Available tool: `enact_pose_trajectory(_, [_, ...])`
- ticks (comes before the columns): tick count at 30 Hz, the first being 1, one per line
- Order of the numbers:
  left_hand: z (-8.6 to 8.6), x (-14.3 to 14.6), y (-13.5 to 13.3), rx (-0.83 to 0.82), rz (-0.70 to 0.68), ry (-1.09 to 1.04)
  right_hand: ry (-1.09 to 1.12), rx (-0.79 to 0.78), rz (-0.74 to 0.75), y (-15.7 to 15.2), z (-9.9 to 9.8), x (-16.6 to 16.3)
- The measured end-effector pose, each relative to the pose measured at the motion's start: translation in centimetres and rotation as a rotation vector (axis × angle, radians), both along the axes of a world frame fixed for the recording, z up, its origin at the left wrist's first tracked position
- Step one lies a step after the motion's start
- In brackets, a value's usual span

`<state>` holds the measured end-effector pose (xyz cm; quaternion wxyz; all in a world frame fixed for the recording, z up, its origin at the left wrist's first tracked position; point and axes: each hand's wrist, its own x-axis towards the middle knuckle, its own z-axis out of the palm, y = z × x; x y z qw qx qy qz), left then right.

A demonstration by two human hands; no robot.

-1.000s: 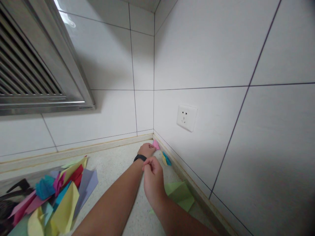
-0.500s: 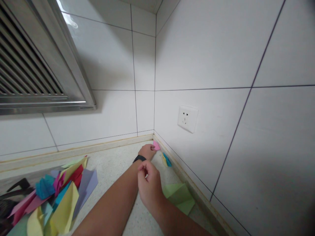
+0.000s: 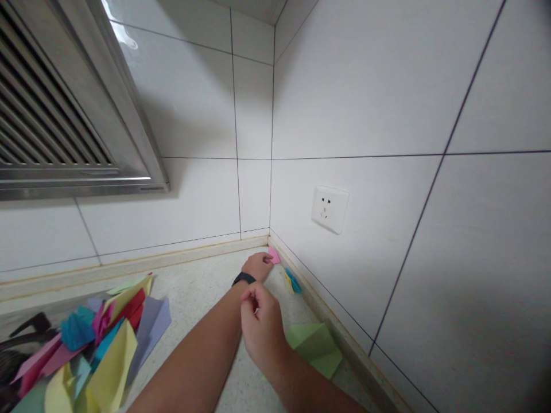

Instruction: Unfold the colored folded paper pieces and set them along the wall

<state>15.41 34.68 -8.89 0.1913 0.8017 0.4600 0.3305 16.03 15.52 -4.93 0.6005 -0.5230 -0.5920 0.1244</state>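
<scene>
The counter [image 3: 198, 281] bears heaped papers [image 3: 112, 361] leftward, pink paper [image 3: 274, 255] at its back corner, blue-yellow paper [image 3: 293, 281] and green paper [image 3: 319, 347] rightward.

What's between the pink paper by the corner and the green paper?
The blue-and-yellow paper, nearer the pink paper; it shows in the head view.

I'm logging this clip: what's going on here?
A person's left hand is at a small pink paper in the far corner of the counter; whether it grips is unclear. The right hand is loosely curled near the black wristband, nothing visible in it. A yellow-and-blue folded paper and a green paper lie along the right wall; a pile of colored papers lies at left.
</scene>
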Motion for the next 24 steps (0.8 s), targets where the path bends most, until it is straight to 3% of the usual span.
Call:
enact_pose_trajectory(11, [0.9,-0.5,0.0,0.073,0.052,0.044,-0.01,-0.003,-0.025,0.1,0.2,0.2])
enact_pose_trajectory(24, [-0.1,-0.4,0.2,0.101,-0.034,0.179,-0.029,-0.026,-0.028,0.1,-0.2,0.0])
